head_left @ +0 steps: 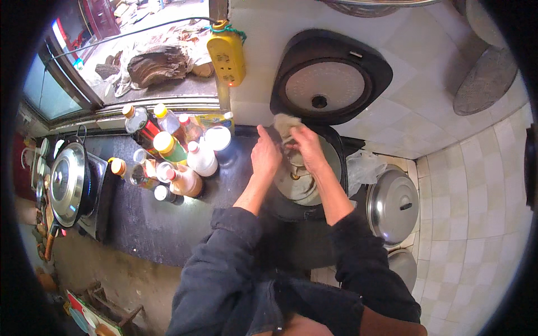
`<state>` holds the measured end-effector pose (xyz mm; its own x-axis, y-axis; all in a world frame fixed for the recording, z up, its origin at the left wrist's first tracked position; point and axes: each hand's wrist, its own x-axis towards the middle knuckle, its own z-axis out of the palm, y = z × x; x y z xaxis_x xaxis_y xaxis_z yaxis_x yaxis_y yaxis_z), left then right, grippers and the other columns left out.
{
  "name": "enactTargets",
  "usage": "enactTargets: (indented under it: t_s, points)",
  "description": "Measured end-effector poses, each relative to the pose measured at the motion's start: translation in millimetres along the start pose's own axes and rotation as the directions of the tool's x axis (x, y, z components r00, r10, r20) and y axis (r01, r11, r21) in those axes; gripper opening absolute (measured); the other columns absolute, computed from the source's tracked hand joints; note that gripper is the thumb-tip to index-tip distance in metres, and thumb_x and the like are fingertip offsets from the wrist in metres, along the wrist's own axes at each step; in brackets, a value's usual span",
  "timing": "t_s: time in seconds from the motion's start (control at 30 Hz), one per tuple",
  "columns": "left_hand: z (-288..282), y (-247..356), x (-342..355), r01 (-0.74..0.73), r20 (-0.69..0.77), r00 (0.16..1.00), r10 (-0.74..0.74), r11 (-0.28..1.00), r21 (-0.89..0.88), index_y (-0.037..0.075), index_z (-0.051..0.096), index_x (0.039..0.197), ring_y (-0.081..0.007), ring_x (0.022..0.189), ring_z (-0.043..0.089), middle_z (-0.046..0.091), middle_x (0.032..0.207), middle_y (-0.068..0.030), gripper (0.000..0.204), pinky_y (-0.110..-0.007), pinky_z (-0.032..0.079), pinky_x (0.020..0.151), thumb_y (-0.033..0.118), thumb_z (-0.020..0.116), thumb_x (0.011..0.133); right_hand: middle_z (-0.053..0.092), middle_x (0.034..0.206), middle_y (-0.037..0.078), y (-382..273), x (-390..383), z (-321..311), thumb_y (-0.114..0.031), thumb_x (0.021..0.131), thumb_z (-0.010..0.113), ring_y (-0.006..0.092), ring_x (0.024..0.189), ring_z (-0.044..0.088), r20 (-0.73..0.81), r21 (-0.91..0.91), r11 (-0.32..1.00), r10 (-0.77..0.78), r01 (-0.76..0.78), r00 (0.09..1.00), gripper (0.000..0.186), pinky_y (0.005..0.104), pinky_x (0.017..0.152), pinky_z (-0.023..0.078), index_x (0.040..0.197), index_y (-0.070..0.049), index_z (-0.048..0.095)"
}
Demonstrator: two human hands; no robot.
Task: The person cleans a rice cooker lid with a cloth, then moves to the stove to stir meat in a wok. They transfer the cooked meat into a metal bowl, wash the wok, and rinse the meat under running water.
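Observation:
My two hands are close together over a rice cooker [342, 168] whose black lid [329, 78] stands raised against the wall. Between and just beyond my fingers is a pale beige, soft-looking clump [287, 121], perhaps a cloth. My right hand [308, 147] is closed, its fingertips pinching at the clump's lower edge. My left hand [265, 154] has its fingers curled toward a dark, blurred shape, with the thumb side up; what it grips is not clear. Below them, inside the cooker, lies a light round dish [307, 189] with a small yellowish spot.
Left on the dark counter [221, 193] stand several sauce bottles [185, 182] and a white tub [218, 138]. A lidded pan [68, 182] sits on a burner with blue flame. A yellow power strip [226, 56] hangs by the window. Right is a lidded steel pot [393, 204] beside a plastic bag [363, 168].

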<state>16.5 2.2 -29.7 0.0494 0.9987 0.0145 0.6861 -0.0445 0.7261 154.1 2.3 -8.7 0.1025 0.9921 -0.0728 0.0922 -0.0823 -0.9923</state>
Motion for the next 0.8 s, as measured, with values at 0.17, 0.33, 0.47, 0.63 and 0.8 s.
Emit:
enactTargets:
  t_s: [0.17, 0.33, 0.47, 0.63, 0.8]
  points:
    - [4.6, -1.4, -1.5, -0.059, -0.04, 0.997, 0.062, 0.996, 0.063, -0.01, 0.02, 0.142, -0.0421, 0.092, 0.064, 0.061, 0.104, -0.028, 0.077, -0.048, 0.052, 0.08, 0.015, 0.064, 0.085, 0.061, 0.116, 0.006, -71.6, -15.6, -5.6, -0.021, 0.1, 0.051, 0.0177, 0.104, 0.06, -0.257, 0.343, 0.835, -0.358, 0.431, 0.898, 0.028, 0.0334, 0.088, 0.049, 0.118, -0.001, 0.057]
    - [6.6, -5.4, 1.5, -0.072, -0.004, 0.997, 0.073, 0.989, 0.131, -0.009, 0.023, 0.141, -0.0419, 0.09, 0.064, 0.061, 0.103, -0.0279, 0.072, -0.047, 0.053, 0.078, 0.014, 0.061, 0.084, 0.049, 0.126, 0.023, -85.7, 33.5, 27.4, -0.015, 0.093, 0.055, 0.0423, 0.113, 0.05, -0.089, -0.799, 0.389, -0.83, 0.458, 0.55, 0.037, 0.0447, 0.097, 0.042, 0.125, 0.002, 0.053]
    - [3.3, -4.4, 0.6, -0.085, 0.022, 0.996, 0.082, 0.987, 0.136, -0.008, 0.025, 0.139, -0.0422, 0.09, 0.064, 0.06, 0.105, -0.0282, 0.07, -0.048, 0.053, 0.076, 0.017, 0.061, 0.084, 0.051, 0.125, 0.021, -34.3, 21.0, 36.5, -0.012, 0.088, 0.058, 0.0398, 0.112, 0.052, 0.06, -0.872, 0.329, -0.664, 0.364, 0.745, 0.042, 0.0463, 0.096, 0.043, 0.128, 0.0, 0.051]
    - [0.8, -0.6, -0.4, -0.078, 0.082, 0.994, 0.071, 0.993, 0.091, -0.007, 0.024, 0.14, -0.0467, 0.092, 0.062, 0.056, 0.111, -0.0315, 0.067, -0.051, 0.051, 0.08, 0.016, 0.059, 0.088, 0.056, 0.121, 0.014, -25.6, -6.1, -23.4, -0.014, 0.085, 0.059, 0.0339, 0.106, 0.054, 0.081, -0.978, 0.14, -0.425, 0.154, 0.902, 0.043, 0.0464, 0.092, 0.042, 0.126, -0.003, 0.053]
    - [4.1, 2.2, -1.5, -0.103, 0.036, 0.994, 0.099, 0.985, 0.14, -0.006, 0.027, 0.14, -0.0412, 0.092, 0.063, 0.058, 0.108, -0.0268, 0.064, -0.047, 0.053, 0.078, 0.01, 0.058, 0.087, 0.055, 0.122, 0.019, -13.6, -10.4, -23.6, -0.017, 0.085, 0.061, 0.0378, 0.111, 0.05, -0.047, -0.946, 0.296, -0.518, 0.128, 0.854, 0.045, 0.0471, 0.096, 0.04, 0.126, 0.001, 0.053]
